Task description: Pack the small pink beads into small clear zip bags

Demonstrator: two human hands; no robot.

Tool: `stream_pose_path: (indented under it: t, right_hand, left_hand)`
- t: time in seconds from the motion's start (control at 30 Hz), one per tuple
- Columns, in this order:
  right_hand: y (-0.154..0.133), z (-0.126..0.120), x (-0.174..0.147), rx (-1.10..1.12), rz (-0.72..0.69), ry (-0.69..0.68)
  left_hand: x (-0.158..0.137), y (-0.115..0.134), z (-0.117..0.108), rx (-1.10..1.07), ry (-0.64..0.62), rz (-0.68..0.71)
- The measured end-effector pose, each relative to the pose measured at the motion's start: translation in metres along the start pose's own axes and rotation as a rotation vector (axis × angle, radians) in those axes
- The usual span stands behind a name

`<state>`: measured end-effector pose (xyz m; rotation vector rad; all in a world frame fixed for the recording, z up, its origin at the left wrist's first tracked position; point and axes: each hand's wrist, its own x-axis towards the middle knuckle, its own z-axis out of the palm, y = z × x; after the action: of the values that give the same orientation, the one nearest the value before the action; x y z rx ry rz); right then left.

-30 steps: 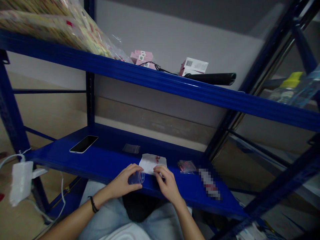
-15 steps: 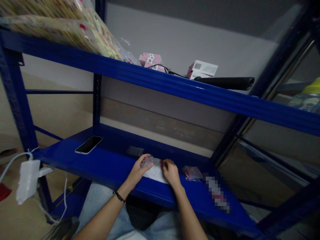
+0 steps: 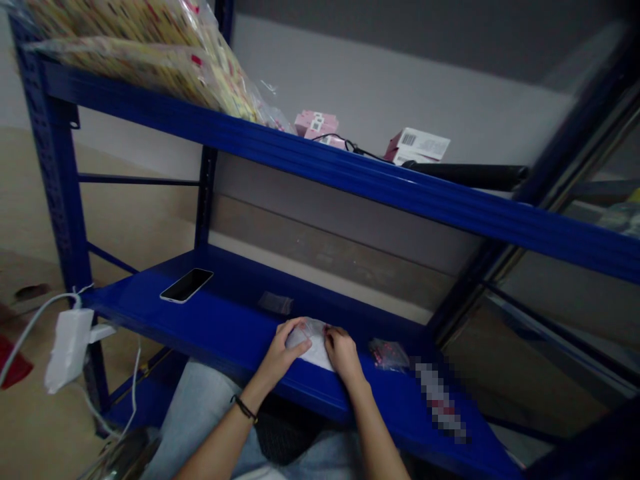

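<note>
My left hand (image 3: 284, 350) is closed on a small clear plastic bag (image 3: 299, 338), thumb toward me and fingers behind. Under and beside it on the blue shelf lies a white sheet or pouch (image 3: 317, 355). My right hand (image 3: 341, 350) is pinched closed at the right side of the white piece, by some small dark red bits that are partly hidden by the fingers. Just right of that hand rests a clear bag of small pink-red pieces (image 3: 387, 355). A flat clear bag (image 3: 276, 303) lies behind my left hand.
A phone (image 3: 187, 285) lies on the left of the lower shelf (image 3: 235, 283). A blurred-out strip (image 3: 440, 403) is at the right. The upper shelf holds large filled bags (image 3: 145, 67), pink boxes (image 3: 317, 124) and a black tube (image 3: 470, 175). A white power strip (image 3: 69, 350) hangs at left.
The view has shifted slightly, so the shelves appear farther right. My left hand has moved a little closer to the white piece, the bag lower against it; my right hand stays pinched.
</note>
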<state>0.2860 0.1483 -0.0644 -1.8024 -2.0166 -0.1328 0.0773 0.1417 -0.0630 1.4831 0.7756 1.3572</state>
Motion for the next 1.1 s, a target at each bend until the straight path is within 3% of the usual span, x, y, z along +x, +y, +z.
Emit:
stream_pose_path:
  t: [0.17, 0.3, 0.43, 0.63, 0.97, 1.1]
  right_hand:
    - [-0.001, -0.014, 0.001, 0.11, -0.004, 0.028]
    - [-0.011, -0.035, 0.001, 0.449, 0.044, 0.153]
    - [-0.034, -0.052, 0.003, 0.756, 0.05, 0.141]
    - [-0.061, -0.056, 0.002, 0.617, -0.055, 0.065]
    - [-0.068, -0.072, 0.001, 0.536, -0.106, 0.055]
    - [-0.065, -0.082, 0.003, 0.582, -0.166, -0.031]
  left_hand:
    - [-0.001, 0.001, 0.0, 0.117, 0.05, 0.037]
    - [0.0, -0.006, 0.003, 0.168, 0.066, 0.079]
    - [0.0, -0.011, 0.007, 0.239, 0.06, 0.118]
    - [-0.001, -0.013, 0.009, 0.274, 0.018, 0.124]
    - [-0.001, -0.007, 0.008, 0.278, -0.005, 0.137]
    - [-0.003, -0.004, 0.007, 0.271, -0.002, 0.145]
